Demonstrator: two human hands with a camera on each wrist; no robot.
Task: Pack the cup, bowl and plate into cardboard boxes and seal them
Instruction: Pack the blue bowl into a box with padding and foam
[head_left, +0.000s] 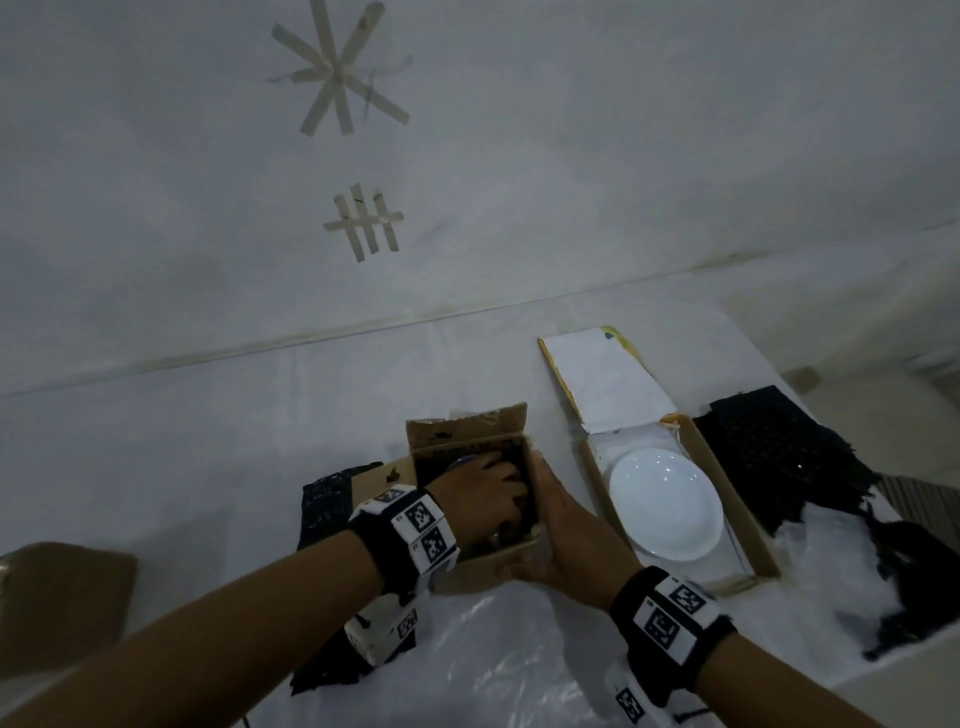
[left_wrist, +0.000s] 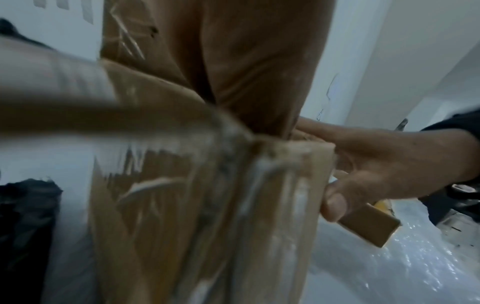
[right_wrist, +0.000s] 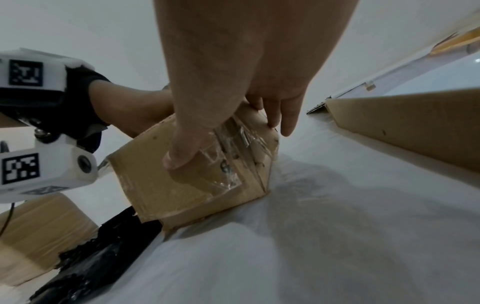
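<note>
A small brown cardboard box (head_left: 493, 564) stands open on the table in front of me. My left hand (head_left: 483, 493) reaches down inside it, and its fingers and whatever lies under them are hidden. My right hand (head_left: 540, 514) grips the box's near right corner. In the right wrist view its thumb (right_wrist: 179, 160) presses the taped near face of the box (right_wrist: 155, 181) while the fingers (right_wrist: 283, 123) lie along the side wall. A white plate (head_left: 665, 506) lies in a flat cardboard box (head_left: 727, 499) to the right, whose white lid (head_left: 602, 379) is folded back. No cup or bowl can be made out.
Black foam mesh (head_left: 779, 452) lies right of the flat box, and more of it (head_left: 324, 499) sits under the small box's left side. Clear plastic film (head_left: 493, 665) covers the near table. Another cardboard piece (head_left: 62, 603) sits at the far left. A wall rises behind the table.
</note>
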